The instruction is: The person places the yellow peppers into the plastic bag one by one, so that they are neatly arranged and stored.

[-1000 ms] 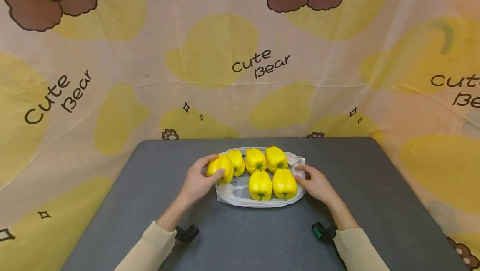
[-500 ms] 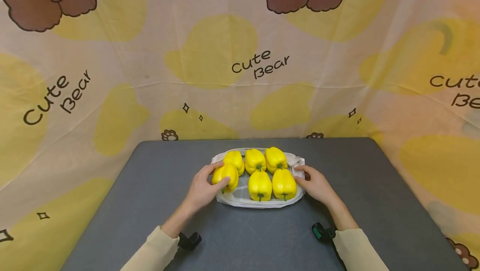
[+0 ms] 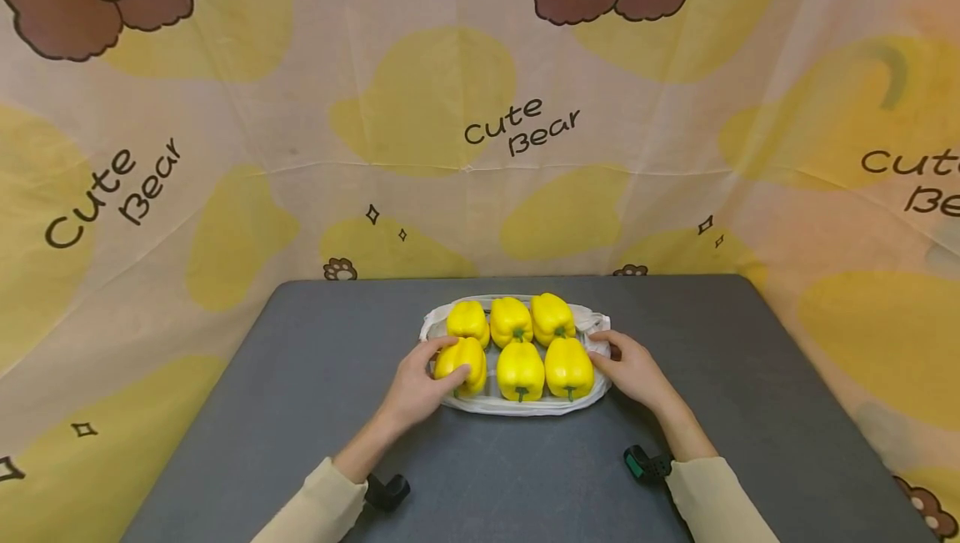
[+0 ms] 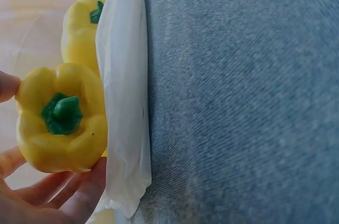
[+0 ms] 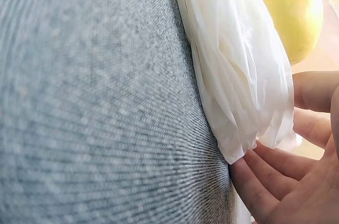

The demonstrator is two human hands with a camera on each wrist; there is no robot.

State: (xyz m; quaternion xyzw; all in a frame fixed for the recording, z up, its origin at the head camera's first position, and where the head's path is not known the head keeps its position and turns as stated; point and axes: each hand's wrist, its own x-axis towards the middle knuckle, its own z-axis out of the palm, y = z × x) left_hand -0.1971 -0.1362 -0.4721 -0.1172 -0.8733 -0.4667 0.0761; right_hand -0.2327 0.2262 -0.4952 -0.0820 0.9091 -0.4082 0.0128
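Observation:
My left hand (image 3: 417,383) holds a yellow bell pepper (image 3: 463,359) between thumb and fingers, at the front left of an open white plastic bag (image 3: 517,408). In the left wrist view this bell pepper (image 4: 87,147) faces the camera with its green stem, right behind the bag's rolled rim (image 4: 126,102). Several more yellow bell peppers (image 3: 521,370) stand in the bag, three along the back and two at the front. At the bag's right end, my right hand (image 3: 632,369) pinches the crumpled plastic (image 5: 238,70), thumb above and fingers curled below.
The bag lies toward the far side of a dark grey table (image 3: 525,476). Behind it hangs a patterned cloth (image 3: 420,109) with yellow patches and lettering, also along both sides. Black wrist devices (image 3: 647,465) sit near both cream sleeves (image 3: 716,497).
The left hand has carried its bell pepper right and toward the front, from the bag's left edge down into the front row. The right hand stays at the bag's right end.

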